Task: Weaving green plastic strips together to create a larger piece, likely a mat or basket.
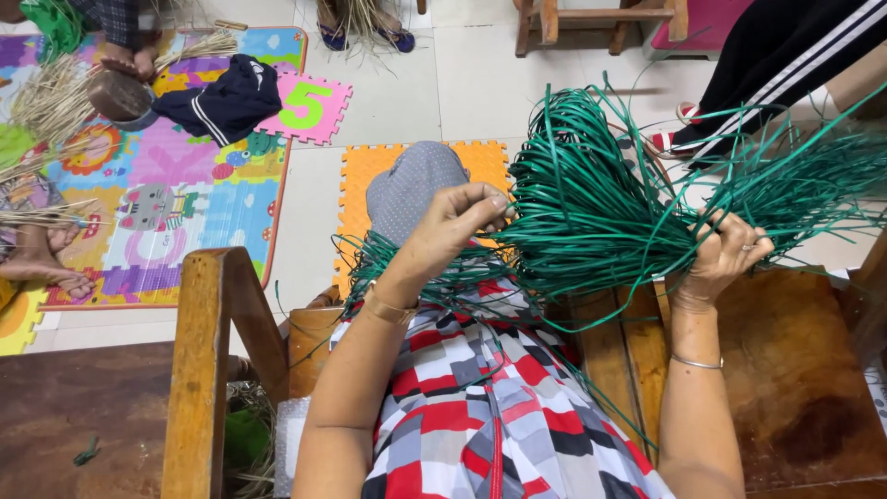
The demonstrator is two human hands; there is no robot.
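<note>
left hand (457, 226) is pinching a few strands at its fingertips | green strand bundle (591, 208) is fanning out between both hands, above the checked lap (480, 397) | right hand (725, 259) is gripping the bundle's gathered strands, fingers closed around them | orange foam mat (365, 176) is lying beyond the left fingers

A colourful foam play mat (185, 203) lies on the tiled floor (397, 83), with a dark garment (226, 97) and pale straw bundles (51, 97) on it; an orange foam tile (356, 185) lies near a wooden chair (199, 370)
</note>
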